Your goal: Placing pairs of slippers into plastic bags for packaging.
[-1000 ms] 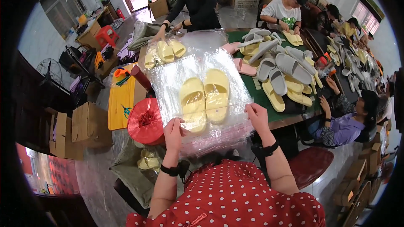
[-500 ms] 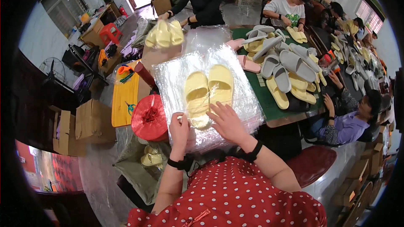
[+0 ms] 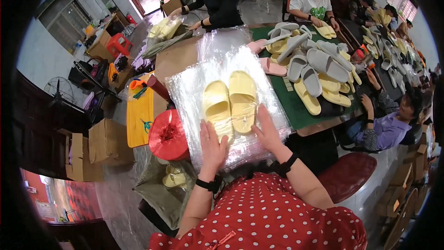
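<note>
A pair of pale yellow slide slippers [image 3: 243, 99] lies side by side on a stack of shiny clear plastic bags [image 3: 187, 92], toes pointing away from me. Clear film shows glossy over their heel ends; how far it covers them I cannot tell. My left hand [image 3: 212, 146] rests at the heel of the left slipper, fingers stretched out. At the outer edge of the right slipper, my right hand [image 3: 268, 132] lies with its fingers apart. Neither hand grips a slipper.
A roll of red plastic twine [image 3: 169, 134] sits left of the bags, beside a yellow board [image 3: 138, 127] with scissors [image 3: 146, 125]. Grey, yellow and pink slippers [image 3: 319, 67] pile up on a green mat at right. Co-workers sit or stand around the tables.
My hands have moved from the film over the slippers to their two sides, with fingers extended. Across the table, a co-worker has moved yellow slippers left onto a sack.
</note>
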A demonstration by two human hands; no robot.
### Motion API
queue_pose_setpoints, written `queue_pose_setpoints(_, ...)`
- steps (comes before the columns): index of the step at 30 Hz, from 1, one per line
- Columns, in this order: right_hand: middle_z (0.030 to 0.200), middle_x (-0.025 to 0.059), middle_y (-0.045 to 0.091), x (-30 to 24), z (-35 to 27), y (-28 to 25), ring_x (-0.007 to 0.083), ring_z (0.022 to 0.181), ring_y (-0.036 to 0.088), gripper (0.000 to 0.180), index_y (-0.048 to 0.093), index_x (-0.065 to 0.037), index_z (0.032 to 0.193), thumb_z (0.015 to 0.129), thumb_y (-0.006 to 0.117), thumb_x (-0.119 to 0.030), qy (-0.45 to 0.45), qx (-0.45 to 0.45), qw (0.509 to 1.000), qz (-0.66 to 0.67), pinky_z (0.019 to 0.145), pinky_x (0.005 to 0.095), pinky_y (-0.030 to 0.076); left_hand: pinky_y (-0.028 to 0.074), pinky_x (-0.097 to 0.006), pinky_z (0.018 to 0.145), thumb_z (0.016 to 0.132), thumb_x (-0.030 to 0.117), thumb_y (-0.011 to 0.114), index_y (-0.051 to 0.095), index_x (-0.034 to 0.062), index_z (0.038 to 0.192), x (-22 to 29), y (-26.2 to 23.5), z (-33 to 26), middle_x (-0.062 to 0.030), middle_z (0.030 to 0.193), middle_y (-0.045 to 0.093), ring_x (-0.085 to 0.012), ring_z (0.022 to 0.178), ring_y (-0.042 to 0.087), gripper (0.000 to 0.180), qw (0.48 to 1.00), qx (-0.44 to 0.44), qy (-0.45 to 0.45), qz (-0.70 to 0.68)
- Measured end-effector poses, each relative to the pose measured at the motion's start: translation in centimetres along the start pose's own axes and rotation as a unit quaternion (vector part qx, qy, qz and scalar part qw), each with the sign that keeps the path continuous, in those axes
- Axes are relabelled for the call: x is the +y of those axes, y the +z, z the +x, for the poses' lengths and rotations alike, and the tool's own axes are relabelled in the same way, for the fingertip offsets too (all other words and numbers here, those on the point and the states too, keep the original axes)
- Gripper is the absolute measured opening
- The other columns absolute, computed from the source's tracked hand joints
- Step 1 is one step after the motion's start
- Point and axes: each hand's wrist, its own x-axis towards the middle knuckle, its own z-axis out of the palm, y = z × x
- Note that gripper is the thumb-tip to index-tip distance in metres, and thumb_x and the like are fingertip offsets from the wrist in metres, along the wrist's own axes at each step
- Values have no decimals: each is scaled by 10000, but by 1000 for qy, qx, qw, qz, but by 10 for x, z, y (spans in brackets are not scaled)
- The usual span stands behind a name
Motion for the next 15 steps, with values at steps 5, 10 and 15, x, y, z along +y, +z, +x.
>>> queue_pose_setpoints(5,1454,265,355,5,6,4,420,1318,384,589,421,75,1384,911,645,-195,63,58,996,7,1125,435,327,121,-494,1197,869,448,661,183,-161,1464,-9,13,1,-383,1554,54,-484,1468,62,976,995,33,-53,-72)
queue_pose_setpoints(10,1399,280,405,6,14,14,417,1272,411,524,526,84,1271,866,676,-213,73,50,996,-16,1081,448,357,136,-520,1187,864,368,683,368,-112,1417,-7,4,7,-415,1533,80,-514,1457,74,797,990,-1,-83,-110)
queue_pose_setpoints(15,1391,275,409,9,18,14,417,1269,400,485,556,51,1258,854,667,-194,64,58,996,36,1077,463,355,144,-505,1187,843,287,719,458,-38,1402,-1,-22,13,-346,1568,126,-460,1482,53,697,993,11,-82,-86)
